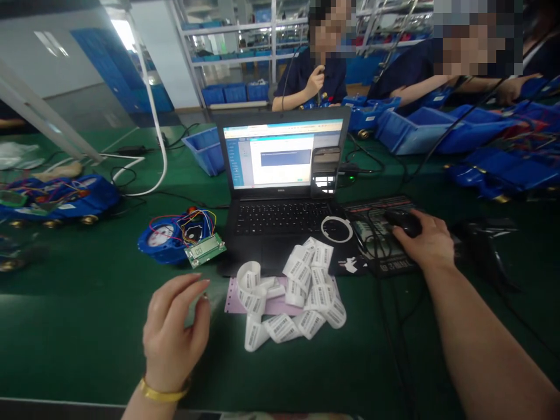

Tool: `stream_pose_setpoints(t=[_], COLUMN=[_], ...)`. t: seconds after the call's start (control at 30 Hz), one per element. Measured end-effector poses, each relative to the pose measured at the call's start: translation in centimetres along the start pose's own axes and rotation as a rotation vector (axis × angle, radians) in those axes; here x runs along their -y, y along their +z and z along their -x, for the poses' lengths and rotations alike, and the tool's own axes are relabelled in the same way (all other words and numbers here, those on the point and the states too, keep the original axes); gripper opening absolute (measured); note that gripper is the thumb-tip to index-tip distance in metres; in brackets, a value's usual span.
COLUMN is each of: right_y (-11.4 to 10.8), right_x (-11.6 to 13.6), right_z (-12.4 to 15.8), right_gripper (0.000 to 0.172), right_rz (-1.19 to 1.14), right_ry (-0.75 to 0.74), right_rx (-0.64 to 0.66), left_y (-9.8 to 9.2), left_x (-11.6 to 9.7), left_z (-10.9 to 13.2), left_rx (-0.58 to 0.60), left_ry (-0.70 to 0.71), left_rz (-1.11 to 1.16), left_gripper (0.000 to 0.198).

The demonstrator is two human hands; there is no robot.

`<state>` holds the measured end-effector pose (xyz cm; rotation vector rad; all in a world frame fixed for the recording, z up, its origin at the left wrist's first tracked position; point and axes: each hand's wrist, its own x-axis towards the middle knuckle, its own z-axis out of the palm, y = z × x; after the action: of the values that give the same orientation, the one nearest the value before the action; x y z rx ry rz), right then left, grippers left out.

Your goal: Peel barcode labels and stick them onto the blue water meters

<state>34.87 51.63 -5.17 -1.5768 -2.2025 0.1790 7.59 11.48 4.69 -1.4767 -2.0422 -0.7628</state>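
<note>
Clasping one mouse point(403, 222), right hand point(431, 242), left hand point(172, 329) fingers apart, near one circuit board point(205, 251)

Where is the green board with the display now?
In the head view, the green board is left of centre, beside the blue housing and the laptop, beyond the left hand.
</note>
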Motion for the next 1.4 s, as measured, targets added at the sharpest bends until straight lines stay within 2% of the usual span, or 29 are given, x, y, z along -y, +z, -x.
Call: stream_pose_setpoints(t=[0.13, 0.37, 0.77, 0.83, 0.9, 1.0, 1.07, 1.1, 1.17, 1.2, 1.23, 1.3, 1.4], right_y=[-0.1, -0.2, -1.5, -1.6, -2.3, -4.4, -6.0, -6.7, -7.7, -7.9, -8.0, -7.6, -6.7], right_x=[0.6, 0.5, 1.4, 1.4, 1.8, 4.4, 7.7, 9.5, 13.3, 14.9, 16.3, 18.4, 20.0], right_z=[0.1, 0.1, 0.5, 0.3, 0.4, 2.3, 5.2, 7.0, 10.8, 12.6, 14.2, 16.6, 18.0], right_gripper=[0.059, 0.057, 0.058, 0.058, 0.053, 0.035, 0.023, 0.020, 0.014, 0.011, 0.011, 0.013, 0.018], right_rz=[-0.023, -0.022, -0.070, -0.098, -0.128, -0.299, -0.533, -0.666, -0.750, -0.726, -0.703, -0.667, -0.667], right_ry=[0.137, 0.128, 0.125, 0.117, 0.077, 0.009, -0.048, -0.132, -0.429, -0.555, -0.659, -0.780, -0.859], right_rx=[-0.010, -0.005, 0.031, -0.024, -0.137, -0.272, -0.191, -0.069, 0.345, 0.462, 0.528, 0.573, 0.609], left_y=[0.9, 1.3, 2.4, 2.5, 2.4, 2.2, 2.0, 2.0, 1.8, 1.8, 1.7, 1.4, 1.1], left_x=[-1.5, -2.8, -4.9, -4.8, -4.7, -4.6, -4.6, -4.7, -4.7, -4.7, -4.6, -4.3, -3.8], left_z=[1.4, 2.4, 2.7, 2.8, 2.9, 3.1, 3.2, 3.3, 3.5, 3.6, 3.8, 4.1, 4.8], left_rx=[0.039, 0.098, 0.327, 0.349, 0.348, 0.332, 0.335, 0.337, 0.346, 0.354, 0.368, 0.392, 0.417], left_ry=[0.011, 0.000, 0.179, 0.177, 0.161, 0.130, 0.112, 0.104, 0.087, 0.078, 0.066, 0.031, -0.026], left_rz=[0.103, 0.180, 0.304, 0.301, 0.283, 0.257, 0.259, 0.264, 0.268, 0.268, 0.265, 0.259, 0.252], left_gripper=[0.020, 0.020, 0.019, 0.020, 0.022, 0.022, 0.021, 0.021, 0.021, 0.021, 0.021, 0.022, 0.024])
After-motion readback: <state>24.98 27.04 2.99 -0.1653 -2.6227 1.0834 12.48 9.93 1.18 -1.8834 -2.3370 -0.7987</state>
